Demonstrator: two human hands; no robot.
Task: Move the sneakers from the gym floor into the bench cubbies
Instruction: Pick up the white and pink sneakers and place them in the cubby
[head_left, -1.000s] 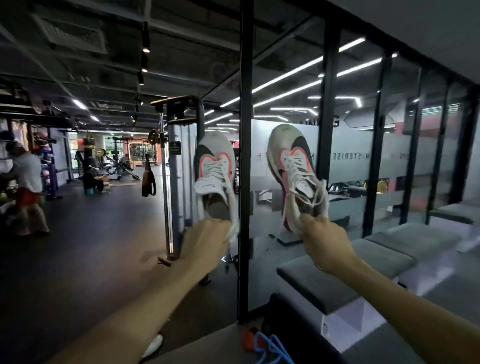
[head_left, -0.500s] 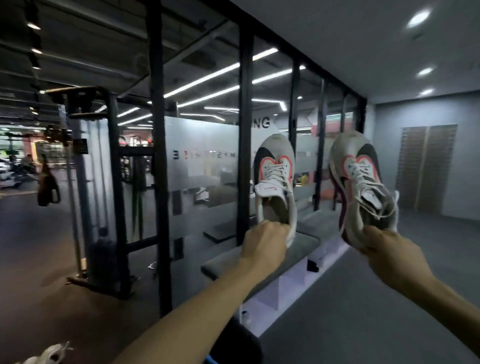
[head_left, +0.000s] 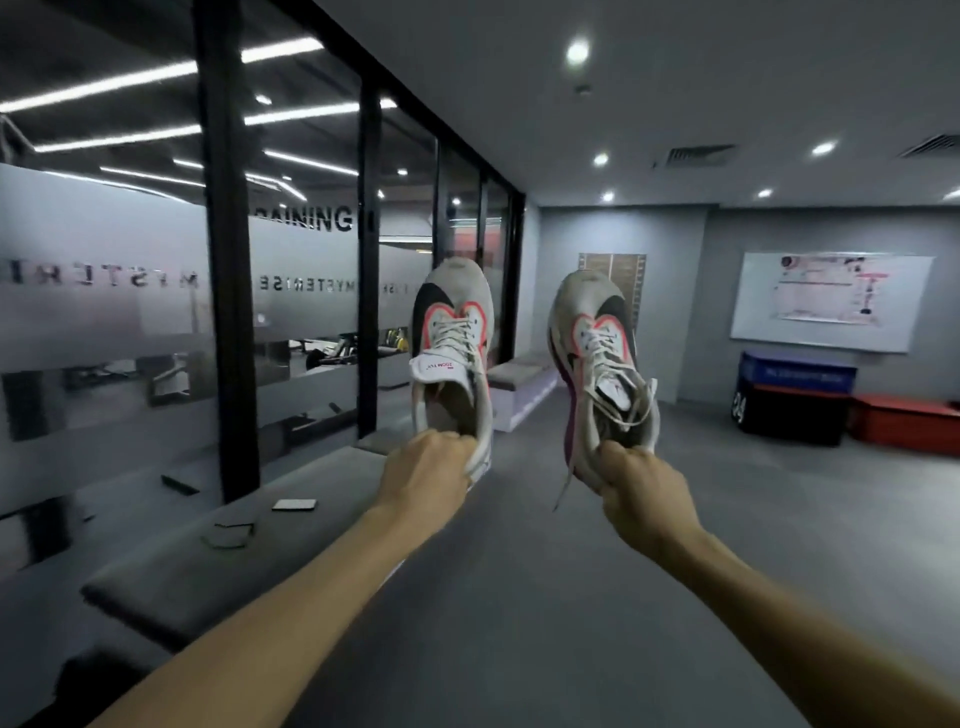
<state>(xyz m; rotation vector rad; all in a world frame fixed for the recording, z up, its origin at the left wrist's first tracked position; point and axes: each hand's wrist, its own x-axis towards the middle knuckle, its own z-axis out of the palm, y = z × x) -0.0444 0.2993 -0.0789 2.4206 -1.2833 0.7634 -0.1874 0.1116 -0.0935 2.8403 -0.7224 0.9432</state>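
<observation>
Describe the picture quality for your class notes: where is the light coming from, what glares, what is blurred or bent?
Head view: round ceiling spotlights light the room evenly; strip lights streak as reflections across the glass wall; the wide lens bows the bench and stretches both forearms; the whiteboard text is too soft to read; the left sneaker and right sneaker stay fairly sharp.

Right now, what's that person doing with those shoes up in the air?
The person is carrying a pair of sneakers. The left hand grips the left sneaker by its heel, and the right hand grips the right sneaker the same way, toes pointing up. A long grey bench runs along the glass wall. No shoe is put away yet.
</observation>
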